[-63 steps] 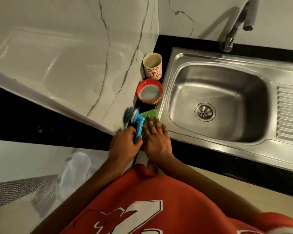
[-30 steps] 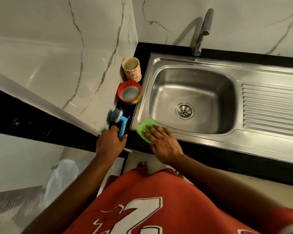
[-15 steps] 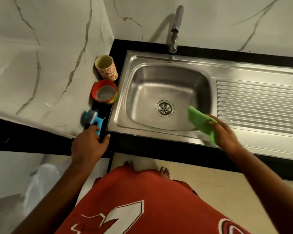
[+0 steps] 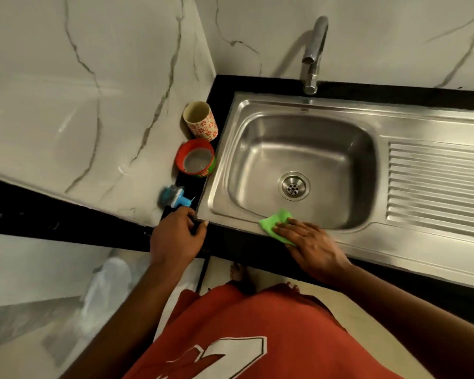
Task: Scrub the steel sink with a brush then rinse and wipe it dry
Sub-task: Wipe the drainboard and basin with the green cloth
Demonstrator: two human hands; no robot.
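Since half a second ago, the green cloth (image 4: 275, 223) has been drawn back from the right part of the front rim to the near-left part of it, and the left hand (image 4: 175, 239) is found in much the same place by the brush.

Beside the steel sink (image 4: 298, 165), on the black counter strip (image 4: 192, 187) along its left edge, a floral cup (image 4: 200, 121) is stood upright against the marble wall, and a red tub (image 4: 196, 158) is set just in front of it. A tap (image 4: 314, 53) is mounted behind the basin, and a ribbed drainboard (image 4: 438, 184) is seen to the right.

The blue brush (image 4: 175, 197) is lain on the strip near the front corner, its handle end covered by the left hand, whose fingers are curled over it; whether it is actually gripped cannot be told. The right hand (image 4: 309, 242) is laid flat, fingers straight, pressing the cloth onto the front rim of the sink.

The basin is left unobstructed down to the drain (image 4: 294, 186). The counter strip on the left is narrow and is hemmed in by the wall and the sink edge.
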